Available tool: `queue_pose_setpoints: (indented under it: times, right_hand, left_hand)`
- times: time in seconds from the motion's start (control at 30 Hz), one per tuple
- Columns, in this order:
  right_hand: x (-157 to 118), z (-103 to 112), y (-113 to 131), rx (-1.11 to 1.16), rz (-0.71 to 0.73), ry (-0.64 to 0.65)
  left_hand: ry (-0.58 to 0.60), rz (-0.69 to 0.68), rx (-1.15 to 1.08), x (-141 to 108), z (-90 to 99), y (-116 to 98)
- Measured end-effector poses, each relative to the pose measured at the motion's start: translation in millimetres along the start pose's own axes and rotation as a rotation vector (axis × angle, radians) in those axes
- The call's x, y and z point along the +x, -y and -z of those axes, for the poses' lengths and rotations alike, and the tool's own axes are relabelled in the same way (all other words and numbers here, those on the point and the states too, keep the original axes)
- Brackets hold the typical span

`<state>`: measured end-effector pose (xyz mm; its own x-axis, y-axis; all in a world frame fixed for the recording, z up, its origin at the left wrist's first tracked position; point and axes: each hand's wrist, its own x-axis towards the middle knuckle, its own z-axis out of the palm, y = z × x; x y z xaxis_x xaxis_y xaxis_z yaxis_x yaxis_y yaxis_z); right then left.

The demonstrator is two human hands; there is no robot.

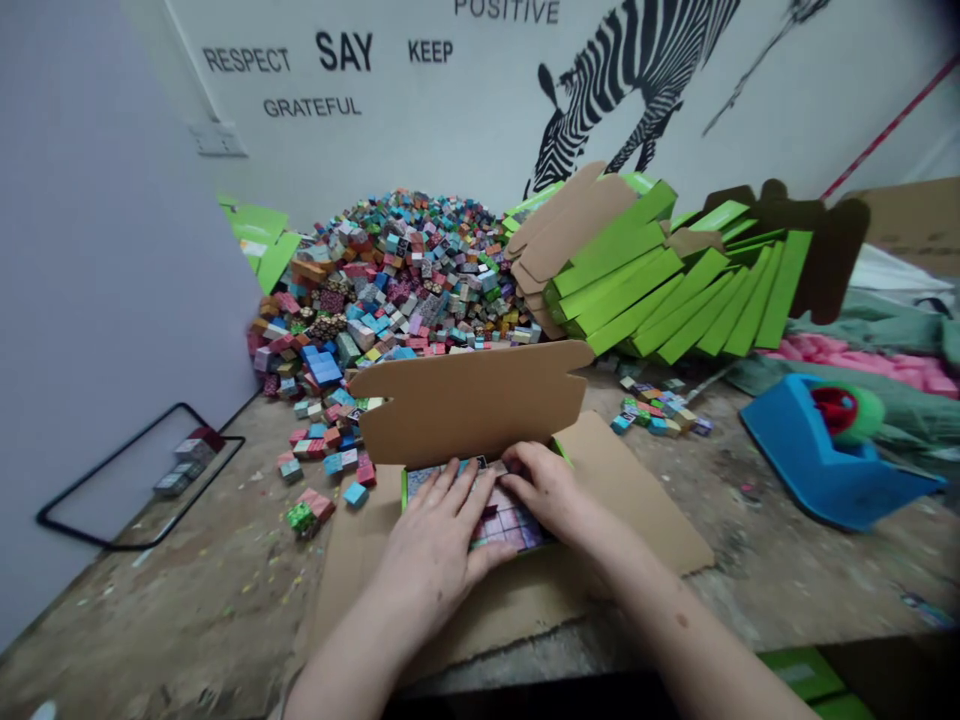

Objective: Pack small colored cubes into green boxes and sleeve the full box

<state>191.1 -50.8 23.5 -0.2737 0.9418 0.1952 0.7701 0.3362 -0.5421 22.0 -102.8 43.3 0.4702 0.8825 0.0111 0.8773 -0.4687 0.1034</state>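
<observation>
The box (405, 488) lay beneath the fingers, long axis left to right, its raised lid (472, 400) just beyond them. The left hand (442, 530) lay palm down, fingers nearly straight, slightly parted, gripping nothing visible. The right hand (550, 490), equally near, arched, fingertips bent close together; whether they pinched anything I could not tell. Blocks (510, 525) lay under and between the fingers.

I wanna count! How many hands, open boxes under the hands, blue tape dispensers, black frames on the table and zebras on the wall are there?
Left hand and right hand: 2
Open box: 1
Blue tape dispenser: 1
Black frame: 1
Zebra: 1
Total: 6
</observation>
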Motion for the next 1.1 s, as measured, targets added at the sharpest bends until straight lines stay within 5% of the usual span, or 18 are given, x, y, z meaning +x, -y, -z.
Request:
queue_pose_setpoints:
  times: [0.3, 0.4, 0.6, 0.7, 0.83, 1.1]
  right_hand:
    - [-5, 20, 5, 0.087, 0.02, -0.104]
    - [-9, 52, -31, -0.062, -0.084, -0.211]
    - [4, 106, -135, -0.351, -0.386, -0.191]
    - [16, 109, -162, -0.412, -0.41, -0.119]
    - [28, 106, -169, -0.453, -0.428, -0.04]
    - [28, 106, -178, -0.412, -0.401, -0.056]
  left_hand:
    - [-0.227, -0.113, 0.174, 2, -19.7, 12]
    - [-0.217, -0.118, 0.183, 3, -22.3, 15]
    - [-0.154, -0.075, 0.179, 1, -29.8, 21]
    - [-0.074, -0.033, 0.164, 2, -27.8, 20]
    - [-0.03, -0.02, 0.168, 5, -21.4, 17]
    - [-0.191, -0.135, 0.284, 4, -28.4, 24]
